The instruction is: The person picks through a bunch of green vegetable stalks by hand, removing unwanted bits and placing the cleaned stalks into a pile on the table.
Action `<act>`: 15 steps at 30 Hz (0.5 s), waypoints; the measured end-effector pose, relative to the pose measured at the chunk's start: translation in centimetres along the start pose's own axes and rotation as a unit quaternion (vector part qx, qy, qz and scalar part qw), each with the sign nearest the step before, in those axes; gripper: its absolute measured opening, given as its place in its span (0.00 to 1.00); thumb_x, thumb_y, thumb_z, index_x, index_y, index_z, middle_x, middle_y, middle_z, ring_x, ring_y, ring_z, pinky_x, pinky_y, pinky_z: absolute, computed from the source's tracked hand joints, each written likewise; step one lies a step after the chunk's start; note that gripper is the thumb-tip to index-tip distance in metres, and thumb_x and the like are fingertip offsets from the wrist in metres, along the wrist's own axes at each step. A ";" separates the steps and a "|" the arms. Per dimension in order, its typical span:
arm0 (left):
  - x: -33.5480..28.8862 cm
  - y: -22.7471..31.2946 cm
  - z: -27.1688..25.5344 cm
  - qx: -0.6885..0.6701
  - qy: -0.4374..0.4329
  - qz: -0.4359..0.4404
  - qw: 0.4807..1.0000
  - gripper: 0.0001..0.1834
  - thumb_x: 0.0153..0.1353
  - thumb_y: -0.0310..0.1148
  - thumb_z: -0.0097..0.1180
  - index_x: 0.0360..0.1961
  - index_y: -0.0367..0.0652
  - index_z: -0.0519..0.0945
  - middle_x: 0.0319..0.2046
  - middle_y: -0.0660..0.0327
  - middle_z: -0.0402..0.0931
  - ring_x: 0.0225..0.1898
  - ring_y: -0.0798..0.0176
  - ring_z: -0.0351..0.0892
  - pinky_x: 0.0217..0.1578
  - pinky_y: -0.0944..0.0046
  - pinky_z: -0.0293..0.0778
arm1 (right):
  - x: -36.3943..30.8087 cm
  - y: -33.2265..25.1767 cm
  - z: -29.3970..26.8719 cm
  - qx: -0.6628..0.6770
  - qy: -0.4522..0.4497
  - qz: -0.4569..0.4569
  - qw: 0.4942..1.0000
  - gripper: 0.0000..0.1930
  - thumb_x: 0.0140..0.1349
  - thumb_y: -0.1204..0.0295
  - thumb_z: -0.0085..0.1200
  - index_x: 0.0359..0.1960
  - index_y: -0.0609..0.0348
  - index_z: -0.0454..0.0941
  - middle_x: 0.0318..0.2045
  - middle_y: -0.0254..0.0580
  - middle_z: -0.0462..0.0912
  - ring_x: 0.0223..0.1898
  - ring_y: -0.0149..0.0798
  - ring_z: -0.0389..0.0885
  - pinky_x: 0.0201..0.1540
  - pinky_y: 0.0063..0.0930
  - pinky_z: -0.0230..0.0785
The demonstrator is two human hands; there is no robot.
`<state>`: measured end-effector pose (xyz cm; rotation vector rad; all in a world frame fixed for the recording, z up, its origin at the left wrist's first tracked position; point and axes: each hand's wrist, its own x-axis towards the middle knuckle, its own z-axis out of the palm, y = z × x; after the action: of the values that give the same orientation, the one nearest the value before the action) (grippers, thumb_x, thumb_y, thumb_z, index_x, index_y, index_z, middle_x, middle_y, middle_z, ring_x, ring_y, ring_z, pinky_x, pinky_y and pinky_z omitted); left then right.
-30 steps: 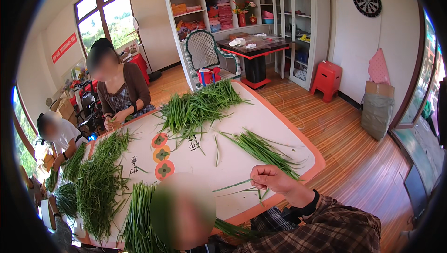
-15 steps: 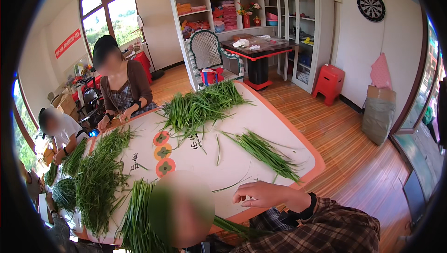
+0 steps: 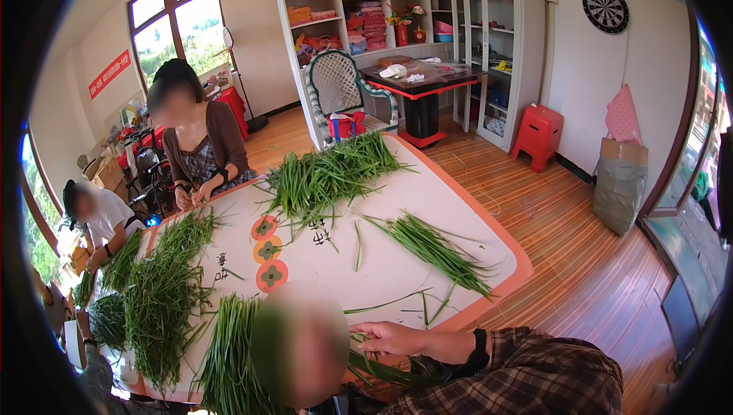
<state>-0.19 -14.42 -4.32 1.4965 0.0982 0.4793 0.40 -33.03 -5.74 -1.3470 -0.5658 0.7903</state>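
In front of me my right hand (image 3: 382, 338) is closed, thumb and fingers pinched around green garlic chives. More of these chives (image 3: 393, 373) stretch below the hand, along my plaid sleeve. A blurred patch covers my left hand, so its fingers cannot be made out. A thick bunch of chives (image 3: 233, 354) lies just left of that patch. Farther right on the table, a small neat bundle of chives (image 3: 439, 251) rests slantwise, with a few loose stalks (image 3: 427, 304) between it and my right hand.
The white table (image 3: 382, 277) has an orange rim. A big chive heap (image 3: 328, 174) lies at its far side, another heap (image 3: 164, 293) at left. Across stands a person (image 3: 202, 140) handling stalks; another person (image 3: 107, 220) is farther left. A red stool (image 3: 538, 138) stands right.
My right hand has moved left and slightly down to the blurred patch, its fingers closing on chives. Loose stalks now lie near the table's front edge. The person across has brought both hands together.
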 end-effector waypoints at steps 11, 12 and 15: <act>-0.5 1.7 -0.4 0.114 -0.018 0.085 0.990 0.17 0.55 0.30 0.48 0.46 0.38 0.66 0.40 0.57 0.68 0.40 0.63 0.67 0.39 0.67 0.64 | -3.2 -3.6 -1.2 -0.050 0.056 0.012 0.997 0.11 0.62 0.66 0.40 0.32 0.61 0.71 0.17 0.27 0.68 0.21 0.20 0.63 0.26 0.15 0.58; -0.7 1.9 -0.4 0.131 -0.019 0.099 0.986 0.17 0.55 0.30 0.48 0.46 0.38 0.66 0.40 0.57 0.68 0.40 0.63 0.68 0.40 0.67 0.64 | -3.6 -3.8 -1.7 -0.036 0.083 0.017 0.996 0.11 0.62 0.65 0.40 0.30 0.60 0.71 0.17 0.27 0.68 0.20 0.20 0.62 0.24 0.15 0.57; -0.9 3.0 -0.6 0.200 -0.026 0.149 0.968 0.18 0.55 0.30 0.48 0.47 0.38 0.66 0.41 0.57 0.68 0.41 0.62 0.68 0.41 0.67 0.65 | -5.3 -6.0 -2.9 -0.069 0.122 -0.021 0.990 0.11 0.62 0.65 0.40 0.29 0.59 0.70 0.17 0.27 0.69 0.20 0.20 0.61 0.22 0.13 0.55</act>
<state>-1.95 -14.16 -1.65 1.9315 -0.0795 0.6906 0.27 -39.16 0.15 -1.5284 -0.4587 0.5493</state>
